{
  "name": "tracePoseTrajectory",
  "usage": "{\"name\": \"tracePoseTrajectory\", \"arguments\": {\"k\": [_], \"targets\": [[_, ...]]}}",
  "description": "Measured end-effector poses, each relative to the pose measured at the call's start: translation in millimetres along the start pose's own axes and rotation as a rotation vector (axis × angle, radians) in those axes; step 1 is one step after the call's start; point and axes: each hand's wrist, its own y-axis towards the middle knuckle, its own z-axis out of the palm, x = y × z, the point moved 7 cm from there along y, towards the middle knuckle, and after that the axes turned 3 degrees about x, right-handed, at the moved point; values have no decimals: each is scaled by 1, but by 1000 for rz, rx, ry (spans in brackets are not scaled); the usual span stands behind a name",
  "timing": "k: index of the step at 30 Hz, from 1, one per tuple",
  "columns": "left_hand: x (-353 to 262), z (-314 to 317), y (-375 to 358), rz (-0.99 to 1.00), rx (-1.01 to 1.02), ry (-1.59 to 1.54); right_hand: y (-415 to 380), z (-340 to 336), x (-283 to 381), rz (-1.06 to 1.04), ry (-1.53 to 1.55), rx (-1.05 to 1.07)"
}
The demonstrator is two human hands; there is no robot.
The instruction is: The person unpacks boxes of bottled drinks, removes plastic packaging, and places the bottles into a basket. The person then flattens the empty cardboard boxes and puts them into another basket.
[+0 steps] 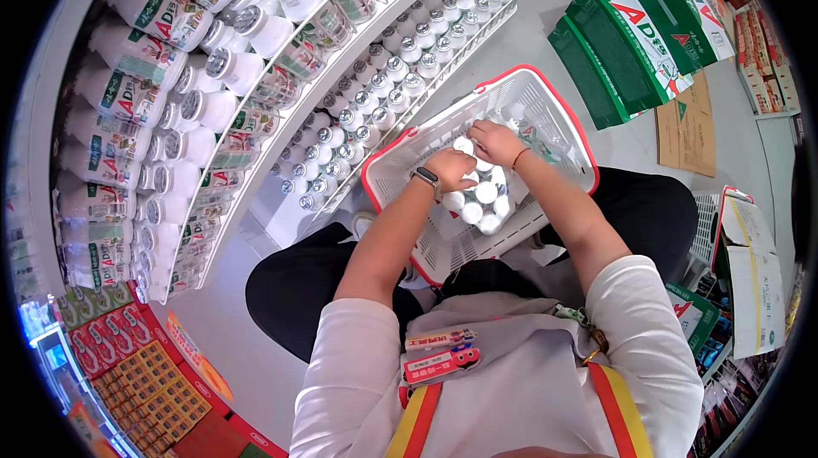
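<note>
Head camera, looking straight down: both hands are in a white basket [558, 109] with a red rim, which sits on the floor in front of the person's knees. The left hand [452, 168], smartwatch on the wrist, is curled over the small white bottles [479, 202] clustered in the basket; its fingers are bent down onto the caps, though whether it actually grips one I cannot tell. The right hand [497, 143], a thin red band at its wrist, is just beside it, fingers closed narrow around the top of a bottle at the far edge of the cluster. The two hands are nearly touching. The bottles stand upright, caps up, packed toward the near half of the basket.

To the left, shelves [256, 130] curve past, loaded with rows of white bottles with green labels, larger ones on the upper tiers and small ones on the lowest. Beyond the basket, green and white cartons [635, 40] lie on the floor, flattened cardboard [688, 126] beside them. A second basket [711, 228] shows at the right.
</note>
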Motion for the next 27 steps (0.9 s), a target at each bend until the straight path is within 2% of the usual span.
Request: {"name": "tracePoseTrajectory", "arguments": {"k": [1,2,3,5,6,7,9,10,11,13,14,15,17,18,19,20,21,22,23,25,27], "targets": [[-2,-2,-1,61,-78,-43,-4,-3,9,-99,-69,89],[2,4,0,-3,-60,-55,-9,-3,13,-68,-1,189],[-5,2,2,7,-63,-49,-16,-1,18,-65,-11,183],[-8,5,5,-193,10,89,-29,11,12,172,96,153],[-10,7,8,-281,-24,58,-30,7,15,213,81,102],[-14,10,10,-286,-33,63,-31,7,17,202,76,101],[-15,13,6,-371,-133,80,-36,14,15,255,137,180],[-16,13,3,-352,-193,70,-36,20,16,222,103,271],[-14,16,-3,-356,-194,78,-38,23,19,214,104,265],[-24,12,-7,-330,-125,93,-39,18,41,115,-142,440],[-23,19,-8,-438,56,104,-39,21,46,185,-253,575],[-25,24,-12,-445,117,87,-39,20,56,179,-325,578],[-41,29,-26,-320,124,130,-42,37,67,-29,-426,591],[-41,39,-32,-281,102,142,-46,46,70,-40,-403,646],[-48,40,-40,-340,159,141,-55,75,47,-8,-263,636],[-58,39,-47,-337,180,145,-60,65,65,-9,-242,680],[-53,53,-50,-420,256,201,-63,68,70,-1,-253,761],[-57,58,-53,-382,160,220,-64,72,73,39,-273,827],[-49,76,-51,-395,199,327,-68,86,64,24,-293,797],[-62,65,-55,-418,168,312,-67,76,92,-26,-447,849],[-79,52,-54,-414,101,242,-73,75,106,82,-534,838]]}}
